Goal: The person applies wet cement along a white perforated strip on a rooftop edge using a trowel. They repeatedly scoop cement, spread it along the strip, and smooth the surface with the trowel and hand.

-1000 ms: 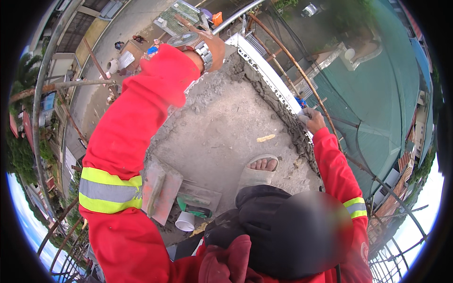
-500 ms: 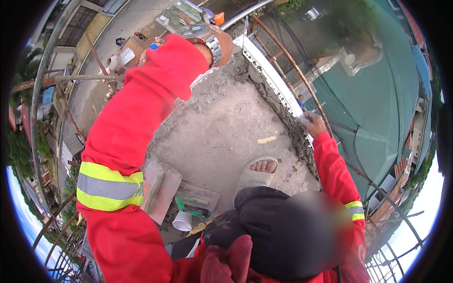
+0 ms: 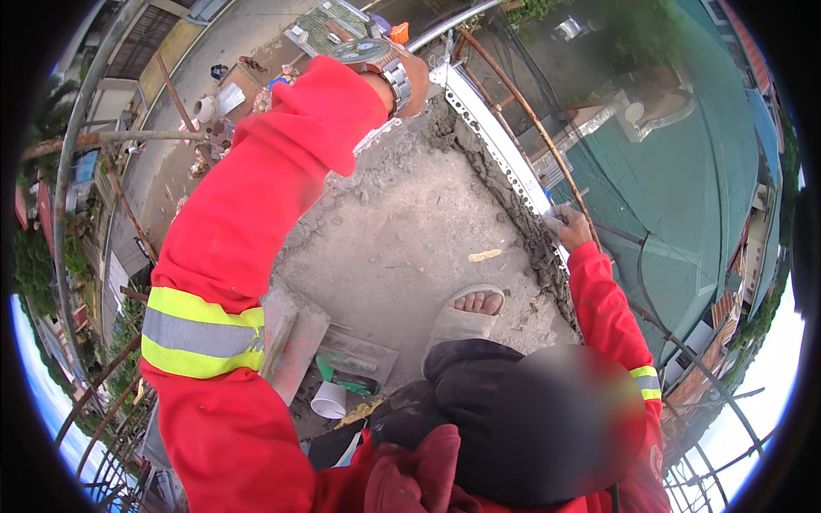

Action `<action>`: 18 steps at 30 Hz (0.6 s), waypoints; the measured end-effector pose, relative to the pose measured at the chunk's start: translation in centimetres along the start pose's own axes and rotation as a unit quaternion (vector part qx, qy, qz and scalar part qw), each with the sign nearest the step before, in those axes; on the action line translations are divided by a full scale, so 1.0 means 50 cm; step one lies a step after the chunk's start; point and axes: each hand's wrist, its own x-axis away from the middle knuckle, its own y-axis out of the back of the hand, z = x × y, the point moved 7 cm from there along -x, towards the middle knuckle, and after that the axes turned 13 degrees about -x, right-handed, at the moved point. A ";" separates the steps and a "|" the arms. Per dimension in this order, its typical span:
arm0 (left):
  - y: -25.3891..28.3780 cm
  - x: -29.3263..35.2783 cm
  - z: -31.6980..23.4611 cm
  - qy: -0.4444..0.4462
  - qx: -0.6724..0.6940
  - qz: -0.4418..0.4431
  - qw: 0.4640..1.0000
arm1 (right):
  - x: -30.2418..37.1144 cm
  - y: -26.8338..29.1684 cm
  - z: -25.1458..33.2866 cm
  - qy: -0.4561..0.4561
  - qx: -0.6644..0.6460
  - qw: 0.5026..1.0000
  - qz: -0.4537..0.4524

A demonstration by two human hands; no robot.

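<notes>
Right hand, right of centre, had thumb and fingers pinching the edge of the white strip, which ran from upper centre down to that hand with wet mortar along its inner side. Left hand was at upper centre near the strip's far end, fingers hidden, couldn't tell its grip. Trowel and white cup sat lower left of centre.

Red sleeves blazed, banded yellow and silver; the strip gleamed white, dark-dotted; green netting spread!
</notes>
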 end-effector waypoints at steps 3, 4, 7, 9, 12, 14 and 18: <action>-0.005 -0.010 -0.013 -0.034 -0.029 0.011 0.999 | -0.002 0.001 -0.001 0.003 0.004 1.000 -0.003; -0.005 -0.008 -0.011 -0.024 -0.017 0.006 1.000 | -0.002 0.001 0.000 0.005 0.005 1.000 -0.005; -0.008 0.000 -0.016 -0.053 -0.001 0.018 0.998 | -0.001 0.002 0.001 0.004 0.003 1.000 -0.008; -0.005 0.006 -0.016 -0.043 0.007 0.012 0.999 | 0.000 0.001 -0.001 -0.004 -0.004 1.000 -0.006; 0.006 0.003 0.001 0.023 0.022 -0.009 0.999 | 0.003 0.002 0.000 -0.006 -0.006 1.000 -0.009; 0.003 -0.006 0.004 0.022 0.025 0.005 0.999 | 0.003 0.001 -0.001 -0.008 -0.010 1.000 -0.011; 0.006 -0.013 -0.006 0.000 -0.009 -0.011 1.000 | 0.001 0.000 0.004 0.013 -0.009 1.000 -0.011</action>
